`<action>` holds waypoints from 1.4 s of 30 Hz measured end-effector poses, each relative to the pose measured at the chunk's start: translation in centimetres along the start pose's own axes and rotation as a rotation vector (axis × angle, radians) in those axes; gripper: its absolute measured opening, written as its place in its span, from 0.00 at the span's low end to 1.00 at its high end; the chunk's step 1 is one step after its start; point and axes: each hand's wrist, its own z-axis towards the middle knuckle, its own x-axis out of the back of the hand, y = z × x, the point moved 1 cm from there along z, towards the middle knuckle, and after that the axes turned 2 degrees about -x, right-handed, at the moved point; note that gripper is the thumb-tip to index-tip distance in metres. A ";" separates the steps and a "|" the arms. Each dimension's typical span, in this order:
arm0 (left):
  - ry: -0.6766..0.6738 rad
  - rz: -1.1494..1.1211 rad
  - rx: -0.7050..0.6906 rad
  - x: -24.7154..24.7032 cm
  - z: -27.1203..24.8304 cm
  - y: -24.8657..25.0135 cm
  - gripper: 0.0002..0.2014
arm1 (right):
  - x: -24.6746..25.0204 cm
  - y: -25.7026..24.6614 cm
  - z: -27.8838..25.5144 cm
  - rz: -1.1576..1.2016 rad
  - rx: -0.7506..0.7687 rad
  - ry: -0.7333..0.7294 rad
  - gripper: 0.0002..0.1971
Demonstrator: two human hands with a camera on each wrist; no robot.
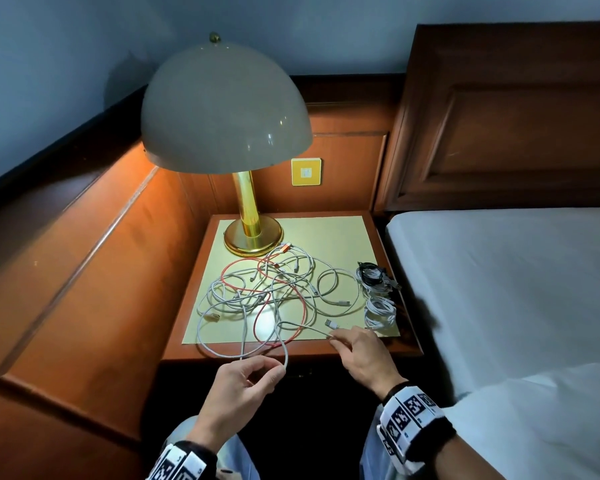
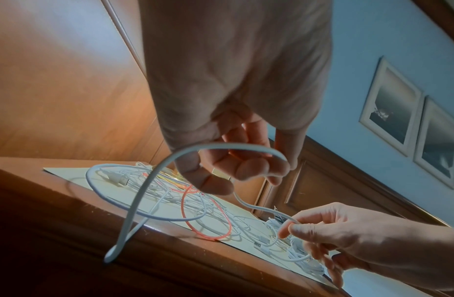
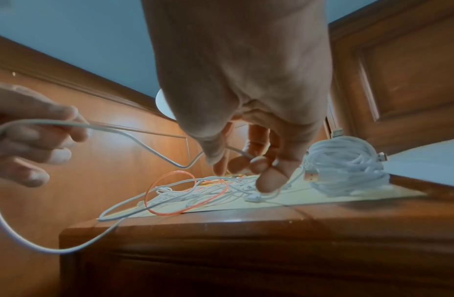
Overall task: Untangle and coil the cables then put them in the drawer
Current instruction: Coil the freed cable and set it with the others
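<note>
While the left hand (image 1: 246,379) pinches a white cable (image 1: 284,344) off the nightstand's (image 1: 291,353) front edge, the right hand (image 1: 361,355) pinches its far stretch. Between them it runs left to right; the tangle (image 1: 267,289) lies just beyond both hands.

1. A bedroom, perhaps in a hotel: a bed (image 1: 499,271) with a white sheet stands against a dark wooden headboard (image 1: 506,109).
2. Just beside it is a wooden nightstand (image 1: 395,344) carrying a lit brass lamp (image 1: 222,109) with a dome shade.
3. Wood panelling (image 1: 84,254) lines the blue walls, with a wall switch (image 1: 306,171).
4. Two framed pictures (image 2: 409,116) hang on the wall.
</note>
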 end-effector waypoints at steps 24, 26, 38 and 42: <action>-0.026 -0.105 -0.096 -4.9 -1.4 1.7 0.10 | 2.3 1.2 -6.4 0.043 0.236 0.149 0.08; -0.024 -0.107 -0.116 -4.5 -2.4 1.2 0.09 | 2.8 2.2 -6.3 0.052 0.224 0.191 0.08; 0.030 -0.053 -0.017 -5.4 -3.5 -2.0 0.11 | 4.1 -2.6 -7.2 0.402 0.140 -0.176 0.15; -0.059 -0.262 -0.019 -6.3 -3.4 2.5 0.17 | 4.0 -4.0 -6.5 0.246 0.165 -0.145 0.16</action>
